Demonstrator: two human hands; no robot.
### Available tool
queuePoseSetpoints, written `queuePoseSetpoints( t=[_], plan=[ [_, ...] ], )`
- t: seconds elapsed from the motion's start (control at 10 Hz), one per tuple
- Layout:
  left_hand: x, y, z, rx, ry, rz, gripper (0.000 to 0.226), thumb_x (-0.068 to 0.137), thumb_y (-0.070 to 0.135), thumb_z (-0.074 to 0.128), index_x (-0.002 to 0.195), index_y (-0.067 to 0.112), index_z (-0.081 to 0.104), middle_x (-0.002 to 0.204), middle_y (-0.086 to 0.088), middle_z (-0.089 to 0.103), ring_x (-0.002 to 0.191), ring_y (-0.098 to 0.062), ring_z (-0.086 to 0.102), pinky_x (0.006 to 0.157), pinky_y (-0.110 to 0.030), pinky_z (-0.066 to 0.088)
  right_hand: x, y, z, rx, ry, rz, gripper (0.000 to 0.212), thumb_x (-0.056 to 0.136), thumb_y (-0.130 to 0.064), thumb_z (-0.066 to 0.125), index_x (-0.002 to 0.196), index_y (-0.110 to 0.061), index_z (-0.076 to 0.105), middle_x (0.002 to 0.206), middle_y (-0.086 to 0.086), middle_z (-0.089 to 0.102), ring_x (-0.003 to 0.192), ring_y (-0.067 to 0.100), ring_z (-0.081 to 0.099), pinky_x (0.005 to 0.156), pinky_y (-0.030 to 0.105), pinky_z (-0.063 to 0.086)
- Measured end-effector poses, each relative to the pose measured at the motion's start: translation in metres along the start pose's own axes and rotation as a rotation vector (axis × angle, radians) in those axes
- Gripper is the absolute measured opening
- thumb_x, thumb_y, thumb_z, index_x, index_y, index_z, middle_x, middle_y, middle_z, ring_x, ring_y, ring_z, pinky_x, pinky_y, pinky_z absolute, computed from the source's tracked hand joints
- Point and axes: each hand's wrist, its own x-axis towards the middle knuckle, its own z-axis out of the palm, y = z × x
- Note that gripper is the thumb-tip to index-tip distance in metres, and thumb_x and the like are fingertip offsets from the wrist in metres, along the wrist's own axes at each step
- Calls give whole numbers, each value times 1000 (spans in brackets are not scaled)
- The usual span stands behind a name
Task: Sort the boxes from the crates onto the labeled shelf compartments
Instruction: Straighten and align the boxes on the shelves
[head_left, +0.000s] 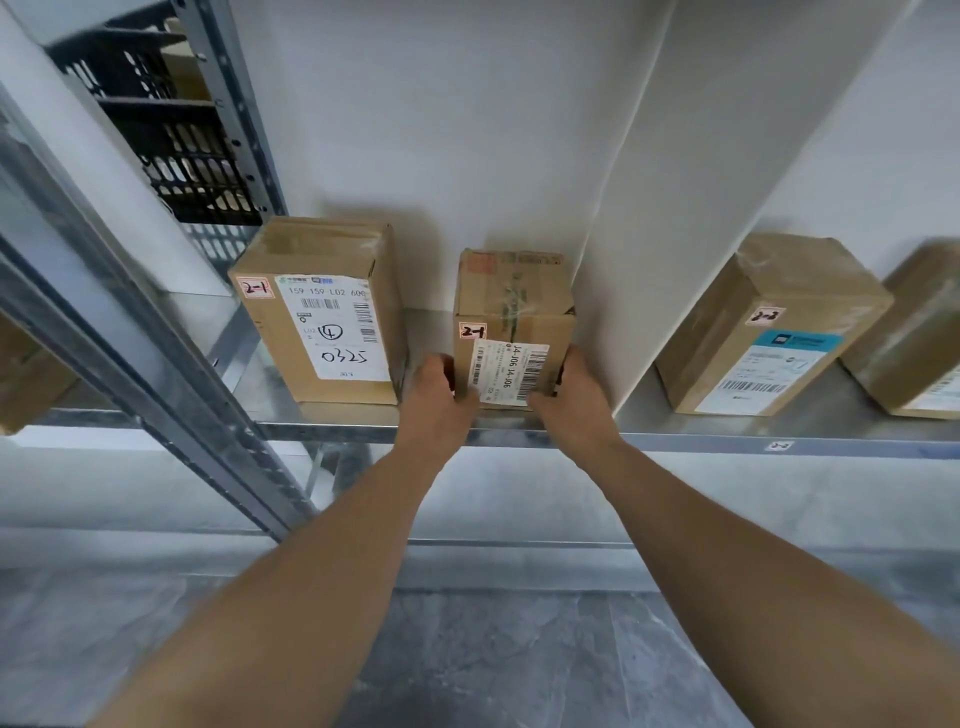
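— Two hands are working on one carton, are they?

— Yes. The left hand (434, 387) is gripping the left side of the small box (514, 312), and the right hand (569, 389) is gripping the right side. The fingers of both are curling onto the cardboard, and the thumbs are lying by the lower front corners.

— Where is that box sitting?

— It is standing upright and appears to be resting on the metal shelf (727, 441), near the front edge. It is in the compartment left of the white divider (649, 234), with its right side just beside that panel. A pink tag reading 2-1 is showing on its front, above a white barcode label.

— Is anything sharing that compartment?

— A larger box (322, 312), also tagged 2-1, is standing to the left. The two are not touching, and the left hand is reaching into the gap between them.

— And past the divider?

— A tagged box (769, 322) with a teal-and-white label is lying there. Its tag is starting with a 2, but I cannot tell the second digit. Just beside it another carton (914, 338) is running off the picture's edge. A small shelf label (779, 445) is sticking to the front rail below, too blurred to read.

— Any crates?

— One black crate (171, 130) is sitting high on the left, behind the grey upright post (156, 332), with something brown showing inside.
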Motion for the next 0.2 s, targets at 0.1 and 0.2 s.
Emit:
queuePoseSetpoints(
  t=[0.1, 0.2],
  plan=[
    [2, -6, 2, 1, -20, -17, 25, 90, 10, 60, 99, 22, 40, 123, -7, 61, 113, -28, 60, 89, -32, 52, 6, 4, 1, -15, -24, 4, 45, 84, -1, 61, 125, -14, 46, 124, 8, 59, 109, 28, 61, 86, 32, 52],
    [0, -7, 0, -6, -20, -8, 26, 89, 10, 62, 101, 21, 41, 121, -7, 61, 110, -26, 61, 84, -27, 51, 1, 8, 3, -71, -5, -9, 45, 88, -10, 63, 128, -18, 44, 124, 7, 59, 110, 28, 61, 90, 36, 54]
  ],
)
